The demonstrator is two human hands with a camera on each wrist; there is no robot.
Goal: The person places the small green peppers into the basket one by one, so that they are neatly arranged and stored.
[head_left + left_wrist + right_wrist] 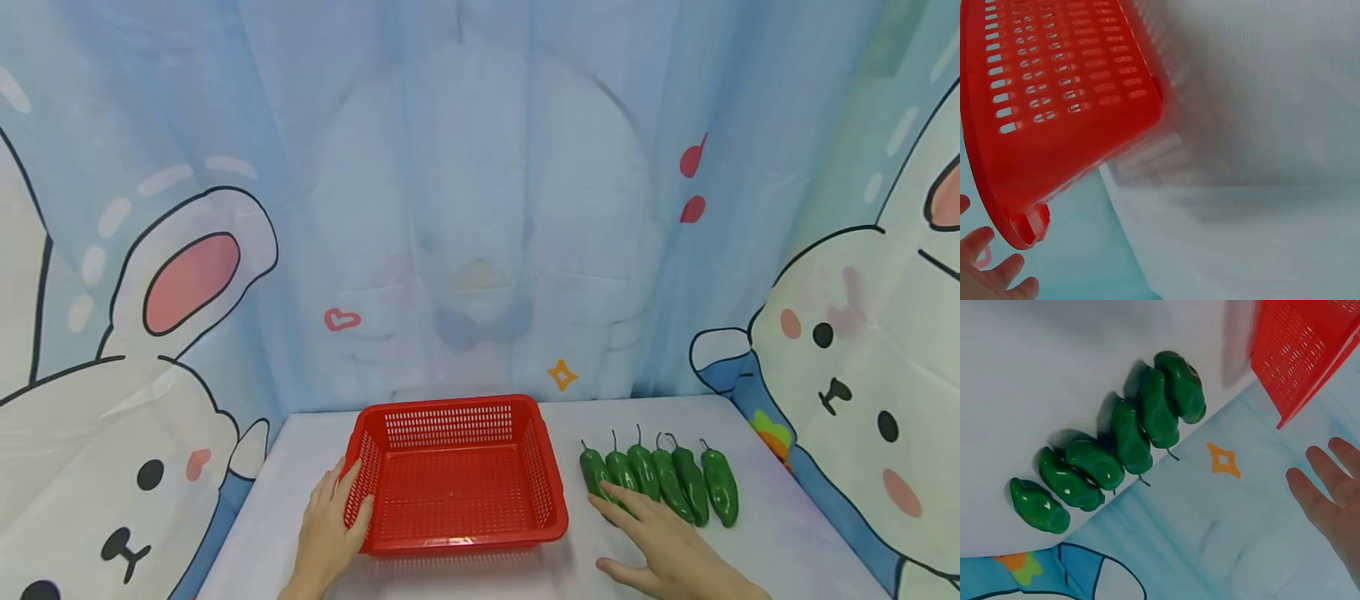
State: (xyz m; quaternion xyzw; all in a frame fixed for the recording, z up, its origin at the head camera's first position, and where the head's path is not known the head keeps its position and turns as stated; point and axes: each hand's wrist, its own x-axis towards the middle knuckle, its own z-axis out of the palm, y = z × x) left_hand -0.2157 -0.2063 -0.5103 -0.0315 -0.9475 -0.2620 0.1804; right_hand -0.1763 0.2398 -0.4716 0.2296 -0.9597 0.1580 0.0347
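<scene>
In the head view, a red basket (454,475) is seen standing on a white table (780,517), left of the middle, with nothing in it. The left hand (330,521) is laid against the basket's left wall near its near corner, fingers straight and slightly spread, the thumb pressed to the wall; the wrist is cut off by the lower edge. To the right of the basket, six green peppers (660,483) are lined up side by side, stems pointing far. The right hand (660,542) is placed flat with fingers spread wide, its fingertips lying over the near ends of the leftmost peppers, so that those ends are hidden. Whether the fingertips actually touch the peppers cannot be told. A curtain (480,208) printed with cartoon rabbits is hung behind and at both sides.

In the left wrist view, the basket's slotted wall (1060,87) is shown close and partly blurred, cut off at the top and left. Only the fingertips (985,272) of the left hand are seen in the lower left corner, straight and apart, holding nothing.

In the right wrist view, all six peppers (1116,450) are seen in a row on the table, each touching the next. A corner of the basket (1300,356) is shown at upper right, cut off. Straight, parted fingers (1322,487) of the right hand are seen at the right edge, the rest being out of frame.
</scene>
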